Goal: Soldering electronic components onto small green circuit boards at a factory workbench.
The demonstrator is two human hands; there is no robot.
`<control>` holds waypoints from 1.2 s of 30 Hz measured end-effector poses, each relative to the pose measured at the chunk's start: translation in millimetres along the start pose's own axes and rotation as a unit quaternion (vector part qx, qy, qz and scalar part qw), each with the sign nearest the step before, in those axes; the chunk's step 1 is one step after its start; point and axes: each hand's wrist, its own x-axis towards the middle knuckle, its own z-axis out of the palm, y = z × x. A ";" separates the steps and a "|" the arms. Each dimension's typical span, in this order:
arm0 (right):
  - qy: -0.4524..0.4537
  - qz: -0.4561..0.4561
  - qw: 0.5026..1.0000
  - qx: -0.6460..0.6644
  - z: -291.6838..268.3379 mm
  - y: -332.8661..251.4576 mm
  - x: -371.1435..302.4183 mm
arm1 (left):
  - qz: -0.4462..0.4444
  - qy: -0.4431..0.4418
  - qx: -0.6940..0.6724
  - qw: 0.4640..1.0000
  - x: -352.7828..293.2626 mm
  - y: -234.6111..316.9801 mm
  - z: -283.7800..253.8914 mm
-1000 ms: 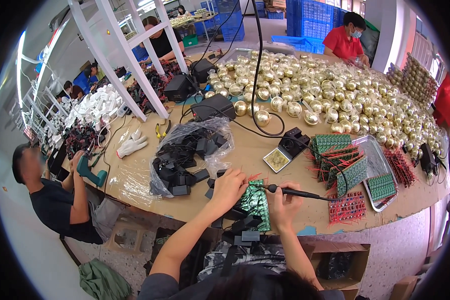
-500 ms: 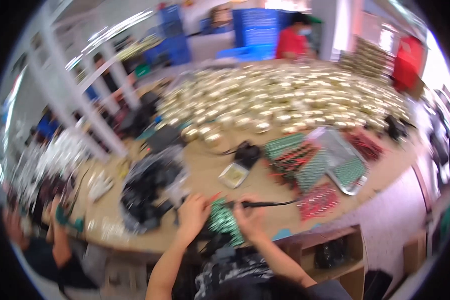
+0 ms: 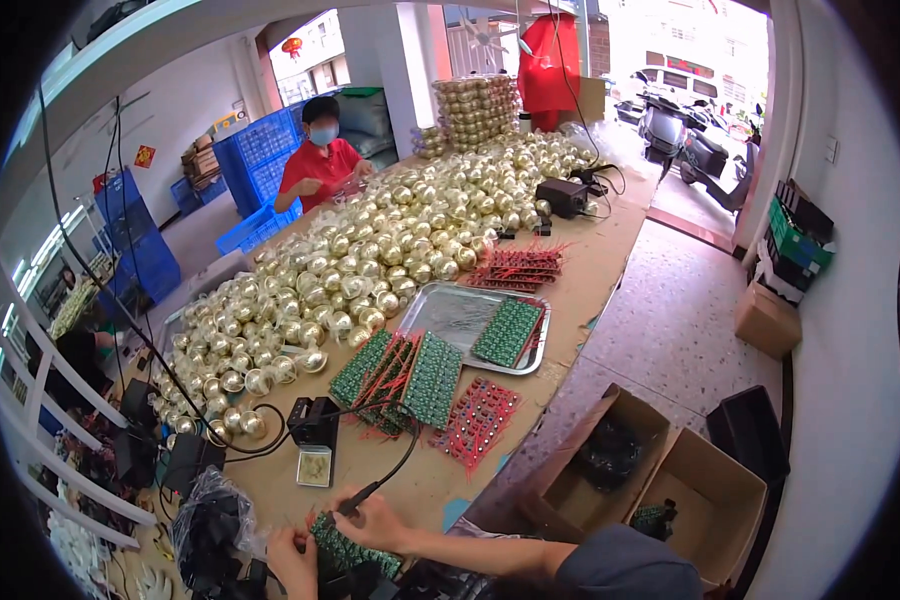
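My right hand (image 3: 378,526) is closed around the dark handle of a soldering iron (image 3: 358,499), its cord curving up and back over the table. Beneath it lies a green circuit board panel (image 3: 358,556) with many small parts, at the near table edge. My left hand (image 3: 292,562) is at the panel's left side, fingers pinched together. Thin red strands show near its fingertips, but what it grips is too small to make out. Just beyond the hands stand a black iron holder (image 3: 313,420) and a small tray with a yellowish pad (image 3: 315,467).
A metal tray (image 3: 420,312) holds green boards; stacked green panels (image 3: 433,380) and red-wired boards (image 3: 477,422) lie nearby. Gold balls (image 3: 320,275) heap across the table. A black-filled plastic bag (image 3: 210,525) is at left, cardboard boxes (image 3: 705,500) at right. A person in red (image 3: 320,165) sits opposite.
The view has swung to the right and sharpened, so the hands now appear lower and farther left. The soldering iron stays in my right hand, the left still at the green panel.
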 end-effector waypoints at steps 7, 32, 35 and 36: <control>-0.016 0.001 0.999 -0.028 -3.6 1.8 2.2 | -0.017 -0.019 0.011 1.000 5.9 8.1 -1.6; 0.068 0.055 0.996 -0.003 -18.1 -25.5 10.0 | -0.024 -0.031 0.028 0.999 11.5 20.5 -1.3; 0.060 0.019 0.998 0.028 -11.9 -10.4 7.8 | -0.034 -0.002 0.041 0.999 6.6 20.7 -5.8; 0.068 0.013 0.997 0.038 -11.1 -9.4 6.4 | -0.024 0.007 0.038 0.999 4.5 21.7 -7.7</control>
